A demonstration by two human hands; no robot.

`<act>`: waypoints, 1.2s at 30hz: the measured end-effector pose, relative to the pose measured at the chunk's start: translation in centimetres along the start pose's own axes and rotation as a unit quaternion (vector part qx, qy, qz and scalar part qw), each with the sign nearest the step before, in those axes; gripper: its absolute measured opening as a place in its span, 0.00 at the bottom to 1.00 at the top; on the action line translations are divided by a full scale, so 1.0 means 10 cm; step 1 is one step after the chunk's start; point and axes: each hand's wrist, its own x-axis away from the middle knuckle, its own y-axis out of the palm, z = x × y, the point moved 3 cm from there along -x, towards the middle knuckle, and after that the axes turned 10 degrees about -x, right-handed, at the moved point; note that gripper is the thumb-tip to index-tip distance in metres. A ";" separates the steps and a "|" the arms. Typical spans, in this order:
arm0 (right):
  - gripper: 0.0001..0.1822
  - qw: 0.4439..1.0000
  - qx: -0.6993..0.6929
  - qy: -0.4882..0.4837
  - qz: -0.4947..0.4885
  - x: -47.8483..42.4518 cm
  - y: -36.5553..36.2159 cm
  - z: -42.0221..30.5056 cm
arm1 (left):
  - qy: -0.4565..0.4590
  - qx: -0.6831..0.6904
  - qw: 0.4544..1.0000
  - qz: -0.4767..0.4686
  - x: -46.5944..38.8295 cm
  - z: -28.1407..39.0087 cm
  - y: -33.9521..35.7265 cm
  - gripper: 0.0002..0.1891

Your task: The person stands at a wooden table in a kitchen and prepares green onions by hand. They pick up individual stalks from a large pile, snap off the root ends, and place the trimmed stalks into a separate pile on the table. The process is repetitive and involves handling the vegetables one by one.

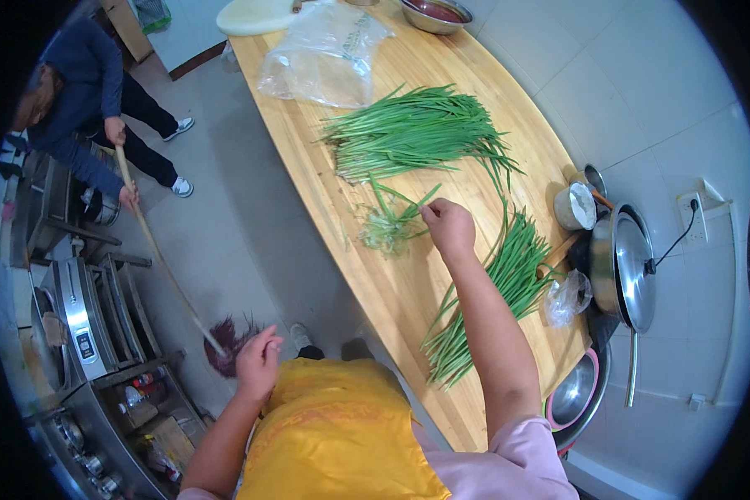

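Observation:
My right hand [451, 230] is over the wooden table [325, 187], thumb and finger pinched on a green leaf at the edge of a small heap of pale chive trimmings [384, 231]. Beyond it lies a large bunch of garlic chives [419, 131], its root ends to the left. A second bunch of chives [509, 275] lies partly under my right forearm, with its pale ends towards me. My left hand [259, 362] hangs off the table by my yellow apron [344, 431], fingers loosely curled apart and nothing in them.
At left a person [81, 106] holds a mop [156, 244], its head on the floor near my left hand. A plastic bag [325, 62], a cutting board [253, 15] and a steel bowl [437, 22] sit at the table's far end. A lidded pan [631, 269] stands by the wall.

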 end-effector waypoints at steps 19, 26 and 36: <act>0.14 0.981 0.088 -0.126 0.121 0.21 0.24 -0.21 | -0.182 0.153 0.971 -0.004 -0.18 -1.31 -0.71 0.16; 0.10 0.991 0.016 -0.127 0.038 -0.02 0.32 -0.60 | -0.110 0.088 0.990 -0.029 -1.00 -0.83 -0.61 0.16; 0.11 0.997 -0.007 -0.043 0.056 -0.22 0.60 -0.64 | 0.014 0.034 0.995 -0.091 -2.07 -0.17 -0.50 0.13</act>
